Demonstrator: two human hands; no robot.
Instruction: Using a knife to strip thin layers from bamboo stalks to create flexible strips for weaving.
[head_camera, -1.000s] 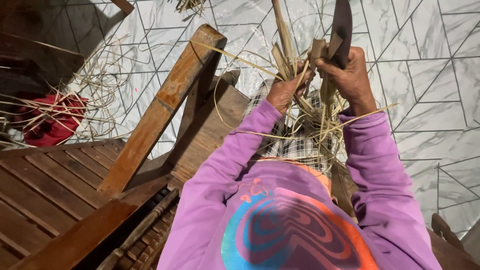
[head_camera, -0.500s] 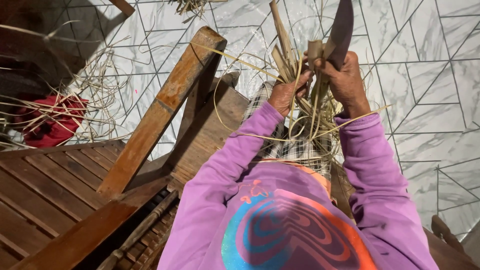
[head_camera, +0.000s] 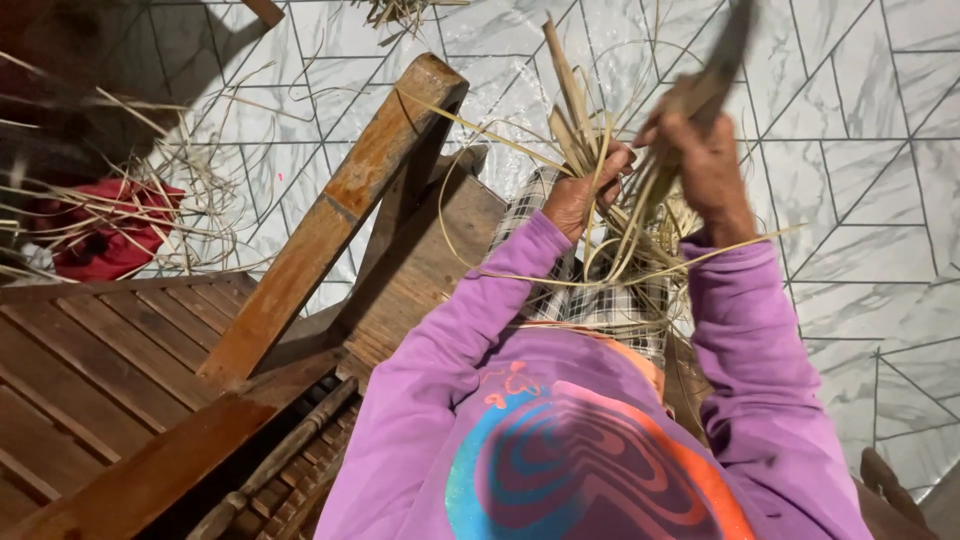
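My left hand (head_camera: 578, 196) grips a bundle of pale dry bamboo strips (head_camera: 575, 110). My right hand (head_camera: 700, 160) clasps a dark blurred blade (head_camera: 728, 45) beside it, above the white marble-patterned floor (head_camera: 850, 150).

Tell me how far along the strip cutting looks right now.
Done: loose cut strips litter the tiled floor beside a red cloth, and thin slivers curl over the person's lap. In hand: the left hand grips a bundle of flat cane strips, while the right hand holds a dark blade against it. Left: the bundle's upright pieces look uncut; how many cannot be told.
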